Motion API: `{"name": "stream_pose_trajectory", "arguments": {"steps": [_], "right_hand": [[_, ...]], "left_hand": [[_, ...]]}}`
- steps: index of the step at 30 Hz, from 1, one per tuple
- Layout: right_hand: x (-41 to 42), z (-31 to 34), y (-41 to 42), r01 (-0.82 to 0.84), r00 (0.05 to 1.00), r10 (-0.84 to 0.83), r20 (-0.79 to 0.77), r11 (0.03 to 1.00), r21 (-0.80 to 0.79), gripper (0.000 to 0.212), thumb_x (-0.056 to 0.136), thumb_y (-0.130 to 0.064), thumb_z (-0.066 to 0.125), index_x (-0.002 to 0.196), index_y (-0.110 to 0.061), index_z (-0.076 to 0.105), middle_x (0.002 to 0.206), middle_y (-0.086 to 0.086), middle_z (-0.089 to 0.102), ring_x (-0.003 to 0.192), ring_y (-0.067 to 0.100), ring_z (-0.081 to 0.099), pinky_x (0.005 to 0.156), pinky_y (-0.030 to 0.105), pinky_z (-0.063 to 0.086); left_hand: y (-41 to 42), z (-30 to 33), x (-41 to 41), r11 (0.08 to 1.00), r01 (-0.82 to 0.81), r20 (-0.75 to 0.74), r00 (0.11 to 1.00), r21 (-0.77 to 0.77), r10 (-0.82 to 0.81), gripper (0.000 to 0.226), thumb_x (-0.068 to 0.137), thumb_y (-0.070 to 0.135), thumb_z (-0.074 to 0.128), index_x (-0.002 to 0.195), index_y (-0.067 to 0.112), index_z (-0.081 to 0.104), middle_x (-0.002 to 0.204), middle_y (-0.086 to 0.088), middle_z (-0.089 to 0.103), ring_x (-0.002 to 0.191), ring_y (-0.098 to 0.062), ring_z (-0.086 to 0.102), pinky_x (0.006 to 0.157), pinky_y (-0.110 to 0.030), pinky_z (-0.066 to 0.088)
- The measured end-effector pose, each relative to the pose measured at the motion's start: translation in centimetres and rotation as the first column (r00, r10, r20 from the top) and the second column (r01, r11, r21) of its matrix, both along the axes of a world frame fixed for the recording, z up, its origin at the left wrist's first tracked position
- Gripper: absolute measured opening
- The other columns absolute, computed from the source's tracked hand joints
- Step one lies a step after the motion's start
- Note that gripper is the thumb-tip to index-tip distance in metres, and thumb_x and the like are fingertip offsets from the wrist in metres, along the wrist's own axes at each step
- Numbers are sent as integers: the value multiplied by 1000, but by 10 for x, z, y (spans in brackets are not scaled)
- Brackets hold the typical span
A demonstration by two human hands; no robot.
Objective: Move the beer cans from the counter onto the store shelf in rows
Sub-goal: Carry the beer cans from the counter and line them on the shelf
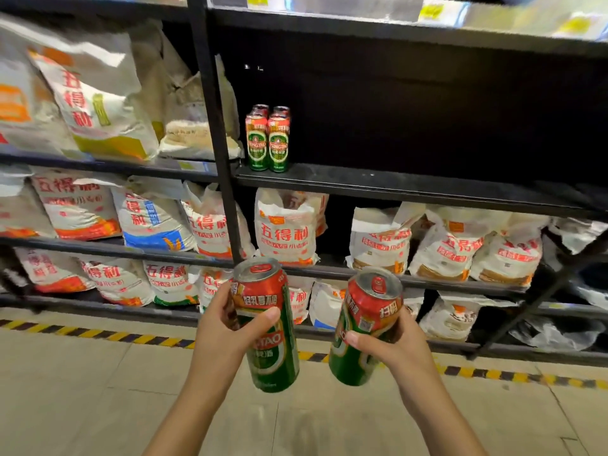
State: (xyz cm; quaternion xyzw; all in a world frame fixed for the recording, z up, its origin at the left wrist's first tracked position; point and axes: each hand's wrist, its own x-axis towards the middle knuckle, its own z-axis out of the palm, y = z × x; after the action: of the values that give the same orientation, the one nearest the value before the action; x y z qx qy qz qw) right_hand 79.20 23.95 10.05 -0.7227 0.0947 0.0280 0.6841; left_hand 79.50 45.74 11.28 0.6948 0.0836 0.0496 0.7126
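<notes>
Now each hand grips can: left hand point(223, 327), right hand point(391, 343).

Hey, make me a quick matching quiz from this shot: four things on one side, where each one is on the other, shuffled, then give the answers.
Things:
1. can in the left hand
2. can in the right hand
3. shelved cans
4. striped floor tape

Places:
A. standing at the left end of the dark shelf
B. running along the floor before the racks
C. held up, left of the other held can
D. held tilted, right of the other held can

Pairs: 1-C, 2-D, 3-A, 4-B
</notes>
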Motion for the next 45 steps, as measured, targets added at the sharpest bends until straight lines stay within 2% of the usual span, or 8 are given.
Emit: {"name": "stream_pose_trajectory", "arguments": {"steps": [6, 13, 17, 24, 29, 33, 40, 45], "right_hand": [[113, -4, -5, -25, 1000, 25, 0, 1000, -1, 55, 60, -6, 84, 95, -35, 53, 98, -12, 63, 92, 2, 56, 66, 18, 44], [247, 1, 0, 27, 999, -27, 42, 1000, 10, 66, 48, -22, 89, 107, -30, 59, 95, -11, 72, 92, 8, 65, 75, 22, 49], [310, 9, -3, 44, 997, -44, 67, 999, -1, 69, 44, -32, 87, 107, -28, 61, 96, -9, 72, 92, 8, 66, 75, 23, 50], [405, 7, -20, 44, 990, -41, 136, 999, -18, 53, 65, -7, 80, 106, -30, 57, 90, -19, 70, 83, -3, 65, 63, 8, 49], [465, 6, -28, 13, 985, -10, 171, 1000, -16, 62, 54, -24, 81, 112, -29, 58, 98, -13, 71, 91, 3, 66, 71, 15, 53], [514, 6, -36, -45, 980, 54, 194, 998, -47, 68, 55, -23, 88, 116, -26, 58, 104, -6, 71, 97, 9, 67, 82, 27, 52], [587, -5, -41, -36, 980, 52, 191, 995, -88, 56, 60, -15, 87, 109, -20, 59, 101, 0, 71, 95, 15, 68, 84, 35, 54], [620, -12, -38, -25, 982, 38, 187, 997, -73, 77, 44, -33, 87, 114, -24, 57, 104, -2, 70, 95, 15, 67, 86, 38, 54]], "left_hand": [[-1, -4, 112, 999, -33, 3, 999, -20, 33, 56, 47, 43, 84, 97, 35, 60, 94, 8, 70, 94, -11, 63, 71, -27, 47], [-4, 0, 262, 997, 75, 72, 995, -23, -73, 41, 61, 31, 73, 100, 27, 60, 91, 10, 71, 85, -4, 66, 71, -23, 47], [-13, 8, 341, 988, 148, 107, 983, 45, -152, 55, 56, 42, 84, 103, 29, 59, 95, 14, 69, 87, 0, 65, 72, -20, 47], [-42, 14, 437, 980, 198, 189, 962, 5, -196, 64, 61, 28, 75, 121, 22, 53, 107, 6, 66, 96, -4, 64, 76, -13, 51], [-58, 13, 489, 982, 189, 196, 963, -8, -184, 65, 64, 28, 75, 123, 21, 51, 113, 5, 65, 100, -5, 63, 82, -18, 53], [-73, 13, 530, 990, 143, 199, 970, 12, -143, 65, 63, 29, 81, 120, 25, 51, 110, 7, 66, 100, -4, 63, 82, -21, 52], [-91, 0, 587, 1000, -14, 173, 985, -8, 15, 58, 67, 21, 82, 115, 26, 50, 104, 10, 65, 94, 1, 63, 78, -19, 50], [-98, -9, 616, 994, -108, 194, 976, 15, 103, 64, 64, 22, 84, 118, 25, 51, 101, 8, 67, 93, -4, 64, 84, -26, 51]]}}
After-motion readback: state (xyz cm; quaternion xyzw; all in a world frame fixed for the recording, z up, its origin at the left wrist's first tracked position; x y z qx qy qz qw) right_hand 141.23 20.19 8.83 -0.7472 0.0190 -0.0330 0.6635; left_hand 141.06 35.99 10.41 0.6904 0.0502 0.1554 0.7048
